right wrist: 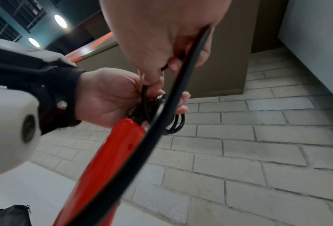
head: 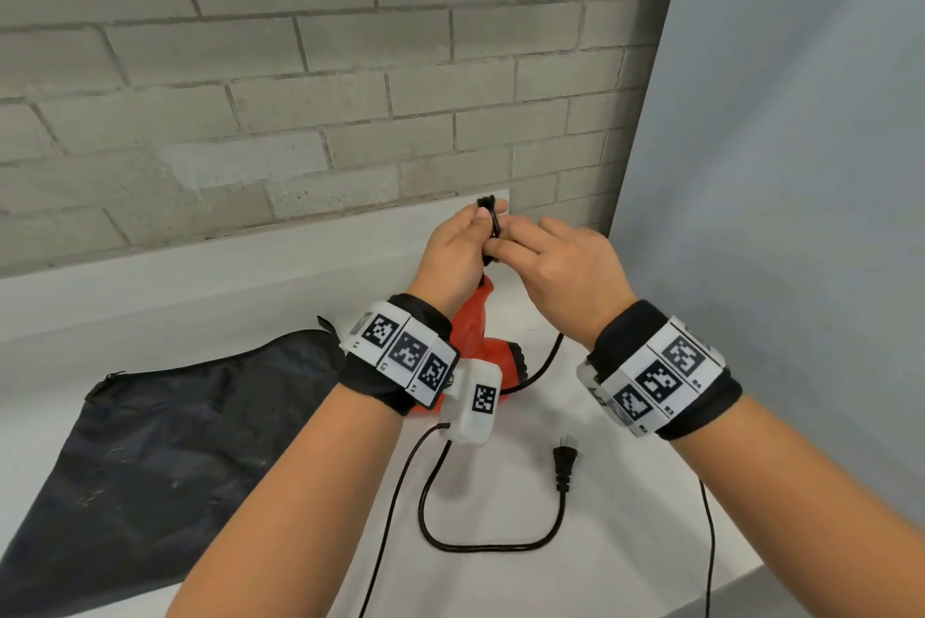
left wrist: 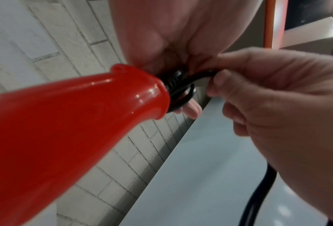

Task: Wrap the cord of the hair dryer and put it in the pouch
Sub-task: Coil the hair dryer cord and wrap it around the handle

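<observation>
The white table [head: 625, 517] stands against a grey brick wall [head: 300, 67], and at its left lies the black zippered pouch [head: 160, 442], flat, with nothing visibly inside. The red hair dryer [head: 493, 352] is lifted just right of the pouch, its handle end raised toward both hands. Its black cord [head: 480, 545] runs down from the hands, loops loosely over the table and ends in a plug [head: 564, 462] lying flat near the middle. The left hand [head: 458, 252] has its grip closed around a few small coils of cord at the handle's tip, fingers curled through them. The right hand [head: 565, 267], touching the left, pinches the cord between thumb and fingers just beside those coils.
</observation>
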`<state>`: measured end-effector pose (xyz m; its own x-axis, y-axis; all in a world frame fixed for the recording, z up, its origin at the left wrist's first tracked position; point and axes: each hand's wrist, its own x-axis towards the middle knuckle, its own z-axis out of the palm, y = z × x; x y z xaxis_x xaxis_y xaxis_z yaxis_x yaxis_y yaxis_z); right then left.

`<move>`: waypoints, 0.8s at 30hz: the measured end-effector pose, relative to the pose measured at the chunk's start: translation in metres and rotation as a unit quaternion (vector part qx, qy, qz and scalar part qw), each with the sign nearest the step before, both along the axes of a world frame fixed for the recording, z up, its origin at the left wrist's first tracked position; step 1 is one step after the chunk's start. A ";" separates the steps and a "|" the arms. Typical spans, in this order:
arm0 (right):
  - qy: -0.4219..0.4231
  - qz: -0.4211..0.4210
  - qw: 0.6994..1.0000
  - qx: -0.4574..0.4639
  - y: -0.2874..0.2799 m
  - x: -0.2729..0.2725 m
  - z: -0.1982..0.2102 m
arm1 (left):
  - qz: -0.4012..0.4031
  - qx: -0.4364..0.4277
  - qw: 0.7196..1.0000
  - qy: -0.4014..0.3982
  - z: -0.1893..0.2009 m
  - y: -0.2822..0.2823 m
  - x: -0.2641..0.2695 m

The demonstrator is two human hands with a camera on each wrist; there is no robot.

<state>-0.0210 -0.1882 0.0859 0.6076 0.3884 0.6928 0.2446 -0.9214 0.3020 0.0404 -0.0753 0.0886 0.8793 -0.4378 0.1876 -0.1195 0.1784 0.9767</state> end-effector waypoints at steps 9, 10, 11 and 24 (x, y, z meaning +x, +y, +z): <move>0.146 0.033 0.950 0.273 -0.001 0.013 0.034 | -0.074 0.093 0.993 -0.016 0.007 0.007 0.000; 0.199 0.050 0.919 0.337 -0.003 0.015 0.033 | -0.084 0.092 0.992 -0.011 0.006 0.008 0.002; 0.235 0.076 0.888 0.389 -0.004 0.017 0.033 | -0.093 0.093 0.991 -0.008 0.005 0.008 0.003; 0.287 0.165 0.756 0.565 -0.008 0.016 -0.002 | -0.105 0.030 0.993 0.032 0.003 0.014 0.013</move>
